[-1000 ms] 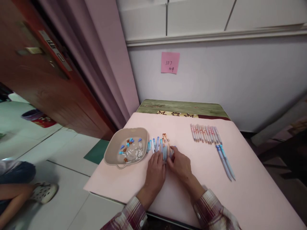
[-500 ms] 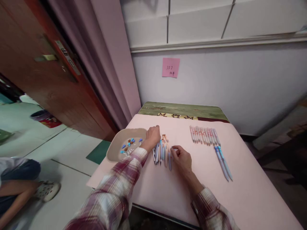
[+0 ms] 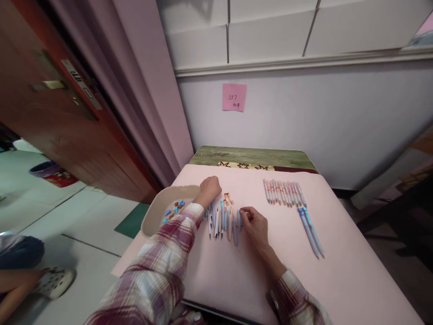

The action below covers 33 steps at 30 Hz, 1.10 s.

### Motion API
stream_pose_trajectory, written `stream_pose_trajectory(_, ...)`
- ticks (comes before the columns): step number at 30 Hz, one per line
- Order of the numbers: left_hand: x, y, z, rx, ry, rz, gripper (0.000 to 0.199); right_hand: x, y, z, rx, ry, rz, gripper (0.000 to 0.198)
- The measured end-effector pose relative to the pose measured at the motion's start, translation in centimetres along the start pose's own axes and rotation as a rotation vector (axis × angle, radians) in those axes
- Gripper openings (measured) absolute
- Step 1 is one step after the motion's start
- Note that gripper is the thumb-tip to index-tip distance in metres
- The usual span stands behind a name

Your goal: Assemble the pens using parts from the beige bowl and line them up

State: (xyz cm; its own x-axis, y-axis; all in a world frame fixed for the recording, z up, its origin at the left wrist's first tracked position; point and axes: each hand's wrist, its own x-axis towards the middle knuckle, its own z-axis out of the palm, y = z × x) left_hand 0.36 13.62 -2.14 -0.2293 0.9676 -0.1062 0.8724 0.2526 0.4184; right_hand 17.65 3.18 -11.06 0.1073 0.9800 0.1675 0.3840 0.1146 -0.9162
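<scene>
Bending left hand (image 3: 210,188) by tray (image 3: 156,209), left of centre; curling right hand (image 3: 256,224) at pens (image 3: 225,220), lower centre; can't tell either grip.

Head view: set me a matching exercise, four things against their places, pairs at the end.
1. Left hand
2. Right hand
3. Pink sticky note
4. Two blue-topped pens

A. On the wall
B. Nearer the wearer than the row of pens
C. By the beige basin's right side
D. At the right end of the loose pen barrels

Pairs: 1-C, 2-D, 3-A, 4-B
</scene>
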Motion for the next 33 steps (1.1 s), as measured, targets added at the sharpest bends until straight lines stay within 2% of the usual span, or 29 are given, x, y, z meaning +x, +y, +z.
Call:
stream_pose_trajectory(2,-1.0,-0.3,-0.7,-0.136,0.055,0.040,0.013,0.0,-0.2,0.0,0.142,-0.023,0.018,0.031)
stream_pose_trajectory(4,-2.7,-0.7,-0.5,-0.295,0.067,0.077,0.010,0.0,-0.4,0.0,0.297,-0.083,0.080,0.034)
stream_pose_trajectory(8,-7.0,-1.4,2.0,-0.619,0.007,0.124,0.012,-0.4,-1.0,0.2,0.534,-0.256,0.186,0.036)
stream_pose_trajectory(11,-9.1,-1.4,3.4,-0.792,-0.014,0.147,0.014,-0.8,-1.4,0.4,0.609,-0.354,0.210,0.035)
stream_pose_trajectory(13,-9.7,-1.4,3.3,-0.867,-0.030,0.165,0.015,-1.0,-1.5,0.4,0.627,-0.387,0.221,0.033)
stream_pose_trajectory(16,-10.0,-2.3,1.4,-0.976,0.010,0.164,0.025,-0.9,-1.3,0.2,0.648,-0.368,0.236,0.031)
stream_pose_trajectory(18,-10.5,-3.6,-0.5,-1.007,0.141,0.136,0.031,-0.7,-1.2,0.0,0.681,-0.309,0.256,0.030)
stream_pose_trajectory(20,-11.5,-5.3,-2.0,-0.961,0.288,0.108,0.027,-0.5,-1.1,-0.2,0.725,-0.248,0.281,0.030)
stream_pose_trajectory(22,-13.1,-7.0,-2.7,-0.919,0.347,0.076,0.026,-0.4,-1.1,-0.3,0.764,-0.224,0.299,0.030)
stream_pose_trajectory(25,-15.3,-8.8,-2.4,-0.863,0.344,0.063,0.024,-0.5,-1.2,-0.2,0.796,-0.266,0.311,0.031)
stream_pose_trajectory(28,-16.3,-9.6,-2.0,-0.827,0.329,0.075,0.022,-0.7,-1.2,0.0,0.809,-0.326,0.324,0.031)
stream_pose_trajectory(33,-15.8,-8.8,-2.1,-0.874,0.326,0.068,0.019,-0.8,-1.3,0.1,0.855,-0.320,0.359,0.034)
